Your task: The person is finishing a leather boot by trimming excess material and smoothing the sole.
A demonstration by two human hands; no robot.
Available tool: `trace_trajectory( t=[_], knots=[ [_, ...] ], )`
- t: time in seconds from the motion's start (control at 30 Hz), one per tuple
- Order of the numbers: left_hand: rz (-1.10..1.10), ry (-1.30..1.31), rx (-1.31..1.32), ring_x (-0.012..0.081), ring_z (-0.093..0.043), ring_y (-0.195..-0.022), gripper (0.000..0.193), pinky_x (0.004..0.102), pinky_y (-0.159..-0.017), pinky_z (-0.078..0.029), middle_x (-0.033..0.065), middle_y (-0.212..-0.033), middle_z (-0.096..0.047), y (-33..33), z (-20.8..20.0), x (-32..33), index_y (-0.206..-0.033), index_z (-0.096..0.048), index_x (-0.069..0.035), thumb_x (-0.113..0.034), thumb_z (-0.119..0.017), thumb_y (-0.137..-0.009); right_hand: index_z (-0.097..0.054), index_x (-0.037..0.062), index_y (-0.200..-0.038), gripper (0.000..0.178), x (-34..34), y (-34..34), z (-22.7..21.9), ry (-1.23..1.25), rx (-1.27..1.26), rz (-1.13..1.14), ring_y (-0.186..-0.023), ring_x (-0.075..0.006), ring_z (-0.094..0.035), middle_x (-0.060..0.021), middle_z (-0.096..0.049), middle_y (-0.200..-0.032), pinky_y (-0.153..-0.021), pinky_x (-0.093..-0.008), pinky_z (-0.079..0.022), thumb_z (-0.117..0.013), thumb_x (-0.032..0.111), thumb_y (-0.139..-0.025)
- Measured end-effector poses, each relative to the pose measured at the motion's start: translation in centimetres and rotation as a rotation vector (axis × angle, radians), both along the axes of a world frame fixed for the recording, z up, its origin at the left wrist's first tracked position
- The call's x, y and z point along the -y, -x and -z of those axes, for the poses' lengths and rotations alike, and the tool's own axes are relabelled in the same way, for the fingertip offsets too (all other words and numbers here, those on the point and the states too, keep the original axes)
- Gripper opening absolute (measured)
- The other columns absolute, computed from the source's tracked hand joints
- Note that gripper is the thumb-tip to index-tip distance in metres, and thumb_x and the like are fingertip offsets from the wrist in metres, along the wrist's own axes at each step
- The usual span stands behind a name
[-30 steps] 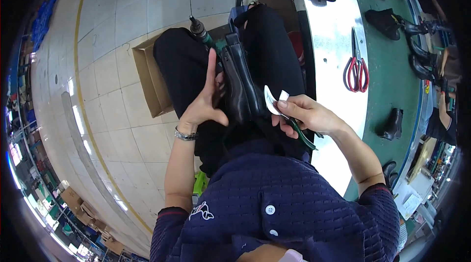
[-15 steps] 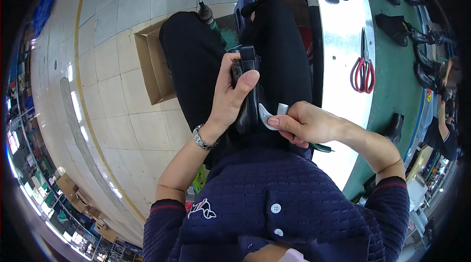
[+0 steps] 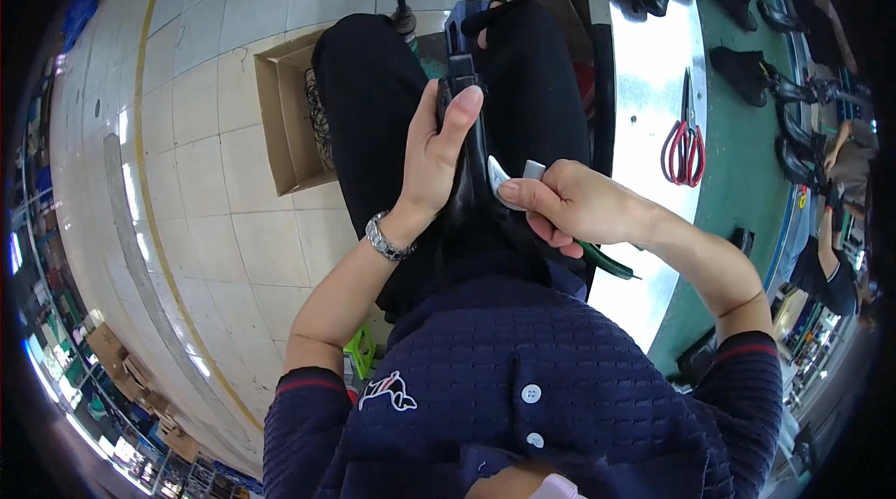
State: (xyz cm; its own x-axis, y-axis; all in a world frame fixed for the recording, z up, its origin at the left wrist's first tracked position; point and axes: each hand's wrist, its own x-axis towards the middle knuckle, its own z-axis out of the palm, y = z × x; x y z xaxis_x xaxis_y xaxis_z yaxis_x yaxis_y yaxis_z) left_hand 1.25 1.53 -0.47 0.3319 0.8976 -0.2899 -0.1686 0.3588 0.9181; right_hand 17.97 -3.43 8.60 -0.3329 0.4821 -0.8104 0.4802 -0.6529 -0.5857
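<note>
My left hand (image 3: 431, 158) is closed round a black leather shoe (image 3: 477, 152) held upright between my knees, thumb pressed on its near edge. In my right hand (image 3: 583, 205) is a shoemaker's hammer with a curved silver head (image 3: 496, 180) and a green handle (image 3: 609, 262). My right thumb lies on the metal head, and the fingers wrap under it. The curved tip of the head is right against the side of the shoe; whether it touches I cannot tell. Much of the shoe is hidden by my left hand and blends with my dark trousers.
On the shiny metal bench (image 3: 653, 79) to my right lie red-handled scissors (image 3: 684, 152). Beyond it, a green conveyor (image 3: 733, 140) carries several black shoes, with a co-worker (image 3: 826, 256) past it. A cardboard box (image 3: 280, 140) stands left of my knee.
The hammer has moved forward and slightly left along the shoe's side. The shoe has tipped so that less of its face shows. My left grip stays.
</note>
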Motion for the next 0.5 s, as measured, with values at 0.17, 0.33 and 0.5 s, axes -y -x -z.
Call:
trace_trajectory(
  t=[0.17,0.33,0.5],
  knots=[
    [0.018,0.021,0.080,0.0034,-0.041,-0.072,0.038,0.0205,-0.067,-0.037,-0.0053,-0.081,-0.046,0.4,0.5,-0.8,-0.097,-0.054,-0.008,-0.046,-0.060,-0.094,-0.054,0.0028,-0.054,0.068,-0.9,0.0,0.2,-0.165,0.146,-0.114,-0.039,-0.0117,-0.051,-0.0023,-0.049,-0.046,-0.043,-0.0253,-0.042,-0.044,0.051,-0.100],
    [0.030,0.052,0.153,0.0021,-0.041,-0.073,0.036,0.0193,-0.068,-0.037,-0.0059,-0.081,-0.045,0.7,1.0,-0.9,-0.095,-0.053,-0.009,-0.045,-0.059,-0.096,-0.055,0.0066,-0.058,0.066,0.7,-0.8,1.5,0.063,-0.156,0.165,-0.041,-0.0105,-0.052,0.0000,-0.049,-0.048,-0.044,-0.0220,-0.043,-0.044,0.059,-0.097],
    [0.032,-0.020,0.079,0.0029,-0.040,-0.073,0.035,0.0200,-0.067,-0.037,-0.0056,-0.082,-0.044,0.8,0.2,-0.5,-0.096,-0.052,-0.009,-0.044,-0.056,-0.098,-0.055,0.0070,-0.057,0.067,0.9,-0.5,2.4,0.063,-0.221,0.191,-0.040,-0.0106,-0.051,0.0005,-0.047,-0.047,-0.043,-0.0219,-0.042,-0.043,0.060,-0.097]
  ],
)
